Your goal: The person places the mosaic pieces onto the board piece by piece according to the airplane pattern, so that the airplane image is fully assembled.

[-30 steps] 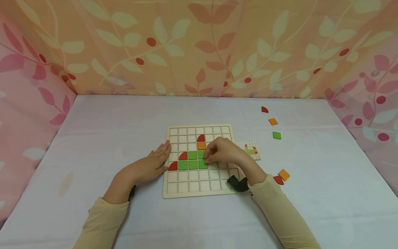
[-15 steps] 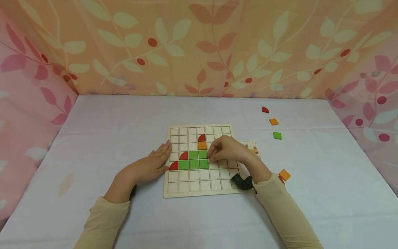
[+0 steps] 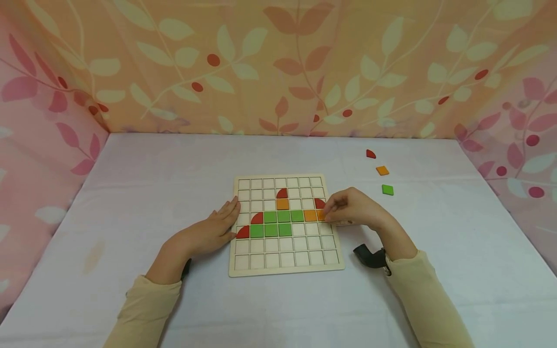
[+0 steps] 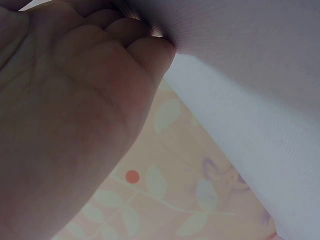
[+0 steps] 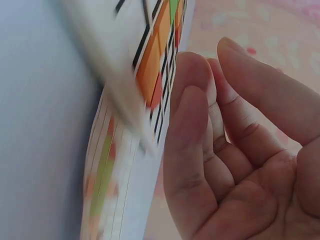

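Observation:
A wooden grid board lies on the table with several green, orange and red tiles in its cells. My left hand rests by the board's left edge, fingers stretched and fingertips on its rim. At the right edge, the fingertips of my right hand are beside an orange tile, partly covering it. A red quarter-circle tile sits just above. In the right wrist view the fingers are loosely bent, with nothing visible between them. A pattern card lies beside the board, mostly hidden by the right hand in the head view.
On the table's far right lie a red quarter-circle piece, an orange square and a green square. A black wrist-worn device hangs by the right wrist. Floral cloth walls the table's back and sides.
My right hand has moved right, uncovering green, orange and red tiles on the board. The loose orange and red pieces near the right forearm are out of sight. The left hand stays put.

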`<state>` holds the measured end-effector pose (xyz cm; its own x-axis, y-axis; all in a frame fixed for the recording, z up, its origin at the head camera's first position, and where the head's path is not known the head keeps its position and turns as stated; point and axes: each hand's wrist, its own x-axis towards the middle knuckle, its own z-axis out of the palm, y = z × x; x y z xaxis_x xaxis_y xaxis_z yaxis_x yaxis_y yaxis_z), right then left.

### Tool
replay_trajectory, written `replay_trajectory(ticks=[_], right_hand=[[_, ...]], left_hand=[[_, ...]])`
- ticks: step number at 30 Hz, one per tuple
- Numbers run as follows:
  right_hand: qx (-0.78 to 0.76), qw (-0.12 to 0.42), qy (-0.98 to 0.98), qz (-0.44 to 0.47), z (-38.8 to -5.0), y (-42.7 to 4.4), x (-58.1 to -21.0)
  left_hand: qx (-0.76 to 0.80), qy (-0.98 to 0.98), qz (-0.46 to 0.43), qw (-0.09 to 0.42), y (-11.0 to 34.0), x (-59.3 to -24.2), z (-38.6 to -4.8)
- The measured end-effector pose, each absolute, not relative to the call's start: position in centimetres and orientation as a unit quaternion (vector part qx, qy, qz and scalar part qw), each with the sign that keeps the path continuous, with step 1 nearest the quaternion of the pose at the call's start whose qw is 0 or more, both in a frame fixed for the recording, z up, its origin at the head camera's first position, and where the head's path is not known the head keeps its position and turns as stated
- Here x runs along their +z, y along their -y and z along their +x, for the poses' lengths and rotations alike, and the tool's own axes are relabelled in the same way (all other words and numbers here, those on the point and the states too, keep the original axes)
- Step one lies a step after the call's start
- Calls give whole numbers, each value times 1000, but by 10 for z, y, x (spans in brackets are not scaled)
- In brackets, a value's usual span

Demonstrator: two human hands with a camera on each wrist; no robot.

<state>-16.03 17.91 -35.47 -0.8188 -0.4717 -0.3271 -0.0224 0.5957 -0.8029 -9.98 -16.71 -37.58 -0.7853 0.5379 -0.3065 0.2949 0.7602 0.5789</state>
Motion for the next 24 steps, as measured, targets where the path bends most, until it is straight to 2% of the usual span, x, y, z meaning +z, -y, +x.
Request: replay_trajectory(ticks=[13, 24], right_hand=[[-416, 257, -868, -90, -143, -246, -346], [-392, 214, -892, -63, -140, -289, -345]], left_hand=[[259, -909, 228, 233, 168, -376, -99], [270, -905, 229, 234, 168, -375, -99]])
